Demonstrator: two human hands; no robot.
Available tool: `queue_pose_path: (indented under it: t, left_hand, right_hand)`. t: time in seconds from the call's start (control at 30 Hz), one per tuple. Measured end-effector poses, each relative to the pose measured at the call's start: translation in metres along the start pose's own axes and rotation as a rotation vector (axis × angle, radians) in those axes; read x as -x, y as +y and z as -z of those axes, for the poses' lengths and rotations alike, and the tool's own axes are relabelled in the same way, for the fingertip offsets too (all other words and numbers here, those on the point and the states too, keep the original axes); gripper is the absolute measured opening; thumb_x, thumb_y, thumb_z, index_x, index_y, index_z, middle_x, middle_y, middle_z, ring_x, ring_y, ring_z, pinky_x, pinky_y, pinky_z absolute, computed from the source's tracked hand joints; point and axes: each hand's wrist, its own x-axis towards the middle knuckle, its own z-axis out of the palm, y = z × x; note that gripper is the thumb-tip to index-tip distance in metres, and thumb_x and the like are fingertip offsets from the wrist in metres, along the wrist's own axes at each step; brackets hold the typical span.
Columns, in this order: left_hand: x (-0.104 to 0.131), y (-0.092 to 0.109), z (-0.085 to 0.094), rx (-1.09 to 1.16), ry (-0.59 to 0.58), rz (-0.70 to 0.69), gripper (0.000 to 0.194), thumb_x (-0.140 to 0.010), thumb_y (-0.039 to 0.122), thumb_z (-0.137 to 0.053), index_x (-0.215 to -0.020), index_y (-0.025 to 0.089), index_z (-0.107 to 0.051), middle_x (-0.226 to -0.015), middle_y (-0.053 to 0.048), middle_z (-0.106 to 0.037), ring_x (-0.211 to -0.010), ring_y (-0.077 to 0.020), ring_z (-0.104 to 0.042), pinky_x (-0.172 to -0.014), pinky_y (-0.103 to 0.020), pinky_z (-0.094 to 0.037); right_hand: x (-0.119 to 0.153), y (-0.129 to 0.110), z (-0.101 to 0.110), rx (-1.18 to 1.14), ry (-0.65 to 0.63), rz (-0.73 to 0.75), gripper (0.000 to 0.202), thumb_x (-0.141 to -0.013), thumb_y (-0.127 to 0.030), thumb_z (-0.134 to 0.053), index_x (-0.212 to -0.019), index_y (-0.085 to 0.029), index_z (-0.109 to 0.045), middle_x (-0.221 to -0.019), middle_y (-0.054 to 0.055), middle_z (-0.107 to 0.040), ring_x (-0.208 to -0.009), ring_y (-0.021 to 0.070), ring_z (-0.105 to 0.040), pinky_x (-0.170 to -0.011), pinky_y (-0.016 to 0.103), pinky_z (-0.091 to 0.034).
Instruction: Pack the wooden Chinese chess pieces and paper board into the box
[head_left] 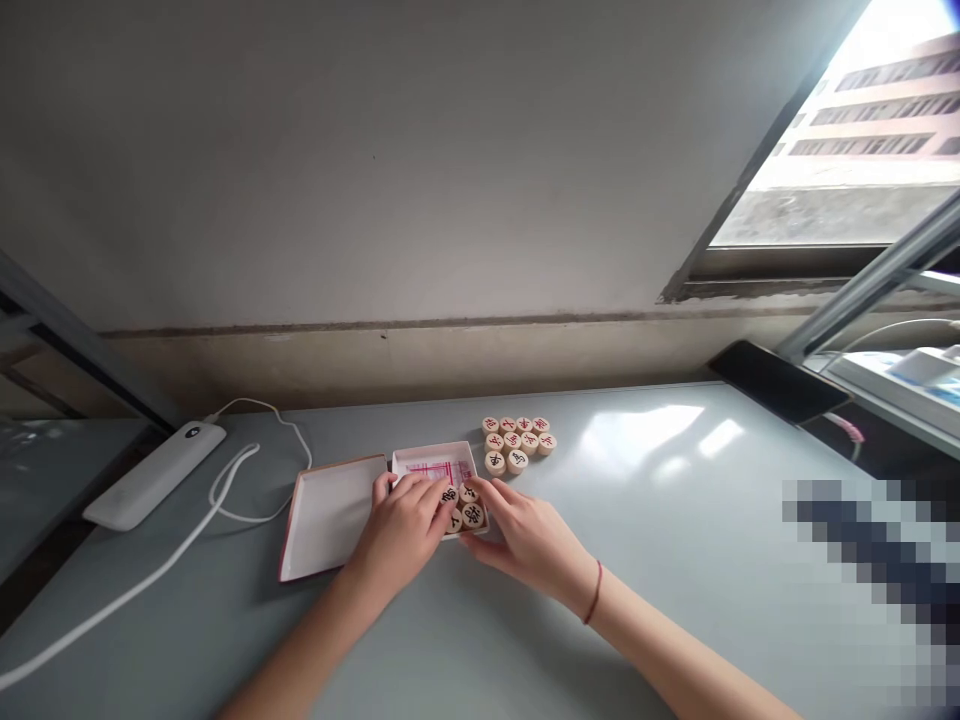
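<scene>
An open white box [427, 452] with a pink-and-red printed slip [442, 470] inside stands near the middle of the table. Black-marked xiangqi pieces [472, 515] are grouped at its near right corner. From the left, my left hand [405, 525] reaches over the box, fingers bent against the pieces and partly covering them. My right hand [532, 545] curls round the same group from the right, forefinger at the far side, thumb at the near side. Behind it, several more xiangqi pieces [512, 442] stand in rows, mostly red-marked, with black-marked ones in front.
The box's open lid [326, 520] lies left of it, white inside. Farther left are a white power strip [157, 475] and its looping white cable [180, 545]. A dark flat object [776, 375] rests at the back right. Behind the table [637, 560] rises a wall [375, 200].
</scene>
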Motion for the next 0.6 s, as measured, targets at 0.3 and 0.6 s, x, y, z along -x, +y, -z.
queue_pose_path:
  t: [0.3, 0.6]
  left_hand:
    - [-0.002, -0.003, 0.003, 0.121, 0.112, 0.017, 0.015, -0.092, 0.022, -0.046, -0.096, 0.022, -0.060, -0.095, -0.001, -0.071, -0.087, -0.0169, -0.065, -0.086, -0.035, -0.037]
    - [0.009, 0.016, 0.013, 0.558, 0.112, 0.144, 0.008, -0.087, 0.029, -0.053, -0.090, 0.023, -0.058, -0.085, 0.001, -0.069, -0.079, -0.0142, -0.065, -0.072, -0.024, -0.052]
  right_hand:
    - [0.000, 0.004, -0.003, 0.002, 0.111, 0.038, 0.042, -0.084, -0.038, -0.056, -0.120, -0.018, -0.046, -0.087, 0.006, -0.064, -0.068, 0.0184, -0.061, -0.054, 0.027, -0.046]
    - [-0.002, -0.009, 0.000, -0.148, 0.461, 0.431, 0.029, -0.085, -0.012, -0.051, -0.113, -0.022, -0.050, -0.099, 0.007, -0.066, -0.088, 0.0161, -0.062, -0.078, 0.030, -0.053]
